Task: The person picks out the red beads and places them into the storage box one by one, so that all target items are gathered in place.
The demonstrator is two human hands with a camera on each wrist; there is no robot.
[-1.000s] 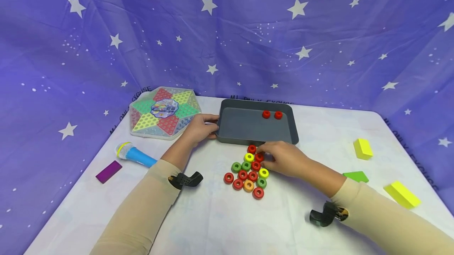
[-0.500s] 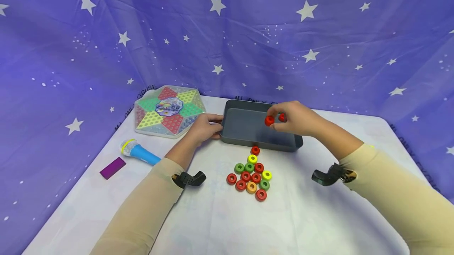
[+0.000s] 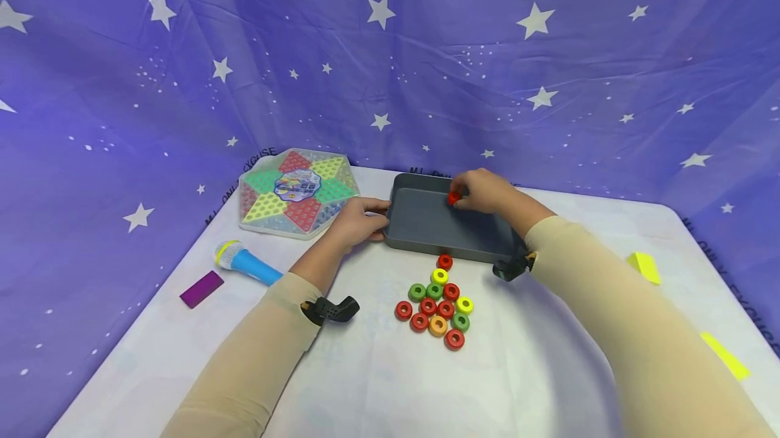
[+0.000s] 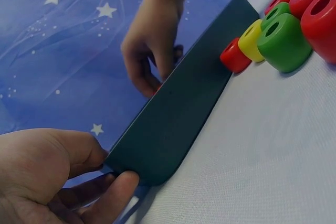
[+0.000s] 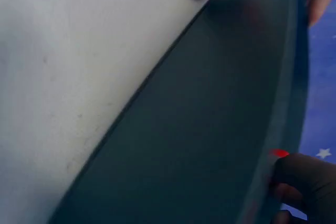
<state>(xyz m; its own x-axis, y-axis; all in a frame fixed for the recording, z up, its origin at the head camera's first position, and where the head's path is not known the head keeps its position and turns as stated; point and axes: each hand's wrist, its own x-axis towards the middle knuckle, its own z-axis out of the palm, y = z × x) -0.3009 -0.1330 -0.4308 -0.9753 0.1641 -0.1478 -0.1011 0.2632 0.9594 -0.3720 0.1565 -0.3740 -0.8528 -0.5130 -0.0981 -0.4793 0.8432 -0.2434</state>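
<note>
A grey tray [image 3: 426, 229] lies at the table's far middle. My left hand [image 3: 370, 214] grips its left rim, thumb and fingers curled round the corner [image 4: 126, 174]. Over the tray's far side my right hand [image 3: 468, 195] reaches in and pinches a red ring [image 3: 453, 198] low over the floor. The hand hides whatever lies beneath it. From the left wrist view the right hand [image 4: 151, 74] hangs behind the tray wall [image 4: 184, 108]. Several red, green, yellow and orange rings [image 3: 439, 302] lie clustered in front of the tray.
A hexagonal checkers board [image 3: 296, 192] lies left of the tray. A blue toy microphone [image 3: 246, 263] and a purple block [image 3: 202, 289] lie at the near left. Yellow blocks [image 3: 642, 267] lie at the right. A starred purple cloth [image 3: 390, 52] hangs behind.
My right hand picked a red ring from the cluster, carried it over the tray and has lowered it toward the far side. The left hand kept its hold on the rim.
</note>
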